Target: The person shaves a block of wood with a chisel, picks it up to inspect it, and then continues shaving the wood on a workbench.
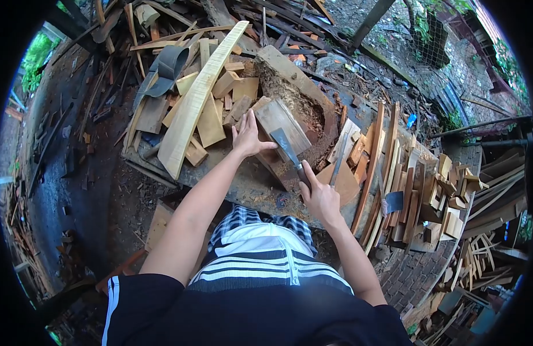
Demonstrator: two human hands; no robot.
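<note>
My right hand [321, 199] is closed round the dark handle of a flat-bladed tool [285, 145]. The tool's grey blade lies over the right part of a pale wooden block [278, 118]. My left hand [249, 137] has its fingers spread, with fingertips at the block's left edge and the thumb pointing toward the blade. Beneath and beside the block is a larger wooden piece [272, 167], partly hidden. Behind it a thick board [289, 69] has wood shavings next to it.
A long pale curved plank [200, 104] slants over wood offcuts [211, 124] on the left, beside a grey curled sheet [169, 66]. Long thin strips [375, 167] and stacked wooden pieces [431, 196] are on the right. A thin metal tool [338, 164] lies near my right hand.
</note>
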